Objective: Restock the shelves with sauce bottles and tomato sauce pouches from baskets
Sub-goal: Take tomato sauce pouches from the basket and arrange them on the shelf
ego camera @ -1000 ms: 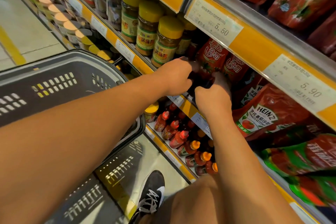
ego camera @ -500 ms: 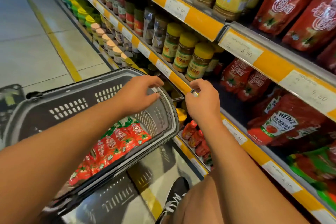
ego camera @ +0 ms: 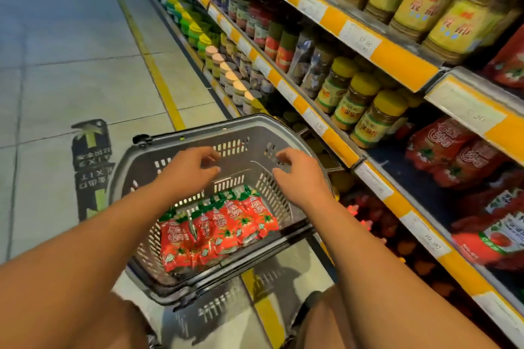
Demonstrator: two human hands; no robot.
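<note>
A grey plastic basket (ego camera: pixel 153 161) stands on the floor below me, with several red tomato sauce pouches (ego camera: pixel 218 229) lying in its bottom. My left hand (ego camera: pixel 192 168) hovers over the basket with loosely curled fingers, holding nothing. Beside it, my right hand (ego camera: pixel 295 173) hangs above the basket's right side, also loose and without anything in it. More red pouches (ego camera: pixel 445 150) lie on the shelf to the right. Red sauce bottles (ego camera: pixel 368 215) stand on the lower shelf, partly hidden by my right arm.
Shelves with orange price strips (ego camera: pixel 337 144) run along the right, holding yellow-lidded jars (ego camera: pixel 377 119). A second basket (ego camera: pixel 215 317) sits under the first. The tiled aisle floor with a yellow line (ego camera: pixel 158 79) and exit arrow sticker (ego camera: pixel 90 161) lies to the left.
Both hands have pulled back from the shelf, where they held a dark bottle, and now hang over the basket. The view has swung left, away from the shelf.
</note>
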